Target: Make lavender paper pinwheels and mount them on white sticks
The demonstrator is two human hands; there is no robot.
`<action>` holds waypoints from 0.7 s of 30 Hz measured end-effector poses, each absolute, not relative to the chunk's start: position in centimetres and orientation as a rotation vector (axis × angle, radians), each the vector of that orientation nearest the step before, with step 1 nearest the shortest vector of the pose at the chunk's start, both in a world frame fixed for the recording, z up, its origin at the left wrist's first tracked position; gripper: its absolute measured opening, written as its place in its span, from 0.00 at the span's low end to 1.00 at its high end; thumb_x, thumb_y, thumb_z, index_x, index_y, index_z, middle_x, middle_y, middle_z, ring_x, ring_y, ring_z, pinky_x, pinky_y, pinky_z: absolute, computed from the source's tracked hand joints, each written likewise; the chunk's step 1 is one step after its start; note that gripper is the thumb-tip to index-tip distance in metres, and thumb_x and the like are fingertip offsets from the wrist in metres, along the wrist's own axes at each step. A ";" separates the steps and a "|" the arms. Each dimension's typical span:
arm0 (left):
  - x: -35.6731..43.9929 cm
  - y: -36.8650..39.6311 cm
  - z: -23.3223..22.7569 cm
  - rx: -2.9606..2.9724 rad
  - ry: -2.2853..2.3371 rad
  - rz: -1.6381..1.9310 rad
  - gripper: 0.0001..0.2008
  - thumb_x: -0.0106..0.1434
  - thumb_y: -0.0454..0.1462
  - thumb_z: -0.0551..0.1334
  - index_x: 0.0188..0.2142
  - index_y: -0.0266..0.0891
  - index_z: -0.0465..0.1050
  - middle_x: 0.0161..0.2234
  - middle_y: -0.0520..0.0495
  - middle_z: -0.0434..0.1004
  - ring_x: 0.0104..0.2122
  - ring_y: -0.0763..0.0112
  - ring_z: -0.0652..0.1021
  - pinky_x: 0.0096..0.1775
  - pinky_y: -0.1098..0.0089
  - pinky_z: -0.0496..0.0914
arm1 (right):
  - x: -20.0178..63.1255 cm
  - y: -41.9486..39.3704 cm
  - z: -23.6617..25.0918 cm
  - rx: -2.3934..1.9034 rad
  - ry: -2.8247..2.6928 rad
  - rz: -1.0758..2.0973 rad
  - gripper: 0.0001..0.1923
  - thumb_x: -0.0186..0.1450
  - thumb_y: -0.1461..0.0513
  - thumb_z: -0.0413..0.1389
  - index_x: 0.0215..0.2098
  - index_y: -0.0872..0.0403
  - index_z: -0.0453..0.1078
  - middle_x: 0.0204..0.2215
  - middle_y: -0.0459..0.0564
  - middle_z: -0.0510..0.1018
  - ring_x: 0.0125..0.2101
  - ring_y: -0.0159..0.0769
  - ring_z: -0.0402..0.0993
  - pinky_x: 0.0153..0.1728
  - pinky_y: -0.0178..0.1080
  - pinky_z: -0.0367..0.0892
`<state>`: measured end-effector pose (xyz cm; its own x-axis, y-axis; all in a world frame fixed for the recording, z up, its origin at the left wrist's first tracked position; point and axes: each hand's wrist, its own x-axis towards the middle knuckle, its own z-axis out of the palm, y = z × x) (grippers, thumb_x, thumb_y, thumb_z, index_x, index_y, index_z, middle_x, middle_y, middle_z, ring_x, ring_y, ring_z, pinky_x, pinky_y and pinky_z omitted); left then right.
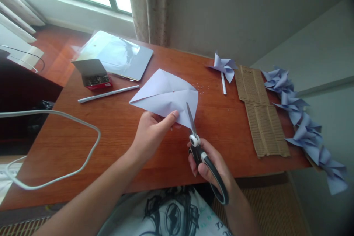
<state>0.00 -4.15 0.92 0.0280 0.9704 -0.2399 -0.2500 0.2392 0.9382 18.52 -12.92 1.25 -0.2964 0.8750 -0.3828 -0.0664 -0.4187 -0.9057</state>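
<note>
A pale lilac square of creased paper (166,94) is held above the wooden desk (124,143). My left hand (152,134) pinches its near corner from below, thumb on top. My right hand (212,167) grips black-handled scissors (199,147), blades pointing away from me, and the blade tip lies over the paper's near right edge. A rolled white paper stick (108,93) lies left of the sheet.
An open red box of pins (95,77) and a glossy folder (116,54) sit at the back left. A finished paper pinwheel (224,68) on a stick, corrugated cardboard strips (260,112) and a row of pinwheels (306,129) lie at the right. A white cable (69,118) loops at the left.
</note>
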 end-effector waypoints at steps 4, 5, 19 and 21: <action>0.0 -4.2 0.9 0.836 1.115 1.155 0.10 0.60 0.38 0.70 0.26 0.35 0.77 0.22 0.51 0.79 0.24 0.74 0.75 0.28 0.74 0.67 | 18.6 -12.9 1.2 -1.243 -1.099 1.793 0.33 0.62 0.42 0.62 0.54 0.53 0.65 0.28 0.45 0.69 0.26 0.30 0.61 0.27 0.35 0.56; 0.0 -4.2 0.9 0.835 1.109 1.158 0.10 0.60 0.38 0.70 0.26 0.35 0.77 0.22 0.51 0.79 0.24 0.74 0.75 0.28 0.74 0.67 | 18.6 -12.9 1.2 -1.242 -1.100 1.794 0.33 0.61 0.42 0.62 0.54 0.53 0.65 0.28 0.45 0.69 0.27 0.31 0.61 0.27 0.35 0.56; 0.1 -4.1 1.1 0.863 1.105 1.158 0.10 0.60 0.38 0.70 0.26 0.35 0.76 0.22 0.51 0.78 0.24 0.73 0.75 0.28 0.74 0.68 | 18.5 -12.8 1.5 -1.280 -1.090 1.801 0.34 0.61 0.40 0.62 0.54 0.53 0.65 0.28 0.45 0.68 0.26 0.32 0.60 0.26 0.35 0.55; 0.0 -4.1 1.2 0.868 1.107 1.157 0.10 0.61 0.38 0.69 0.26 0.35 0.76 0.22 0.51 0.78 0.24 0.73 0.75 0.28 0.74 0.68 | 18.4 -12.8 1.6 -1.296 -1.091 1.790 0.34 0.61 0.41 0.62 0.54 0.54 0.65 0.28 0.45 0.68 0.26 0.31 0.60 0.26 0.35 0.55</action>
